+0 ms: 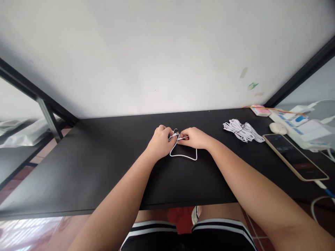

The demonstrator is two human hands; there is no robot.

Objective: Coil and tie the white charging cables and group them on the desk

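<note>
A white charging cable [184, 156] lies partly on the black tabletop, its loop hanging toward me below both hands. My left hand [162, 140] pinches one part of it, where a plug end shows by the thumb and index finger. From the other side, my right hand [195, 138] grips another stretch of the same cable between thumb and fingertips. The fingertips of the two hands are close together but apart. Parts of the cable are hidden behind the fingers.
On the right lies a bundle of coiled white cables [242, 130]. Beyond it are a phone [295, 157], a round white object [278, 128] and a power strip [293, 125] with several adapters. A white wall rises behind the black table [104, 157]; dark metal frame bars flank it.
</note>
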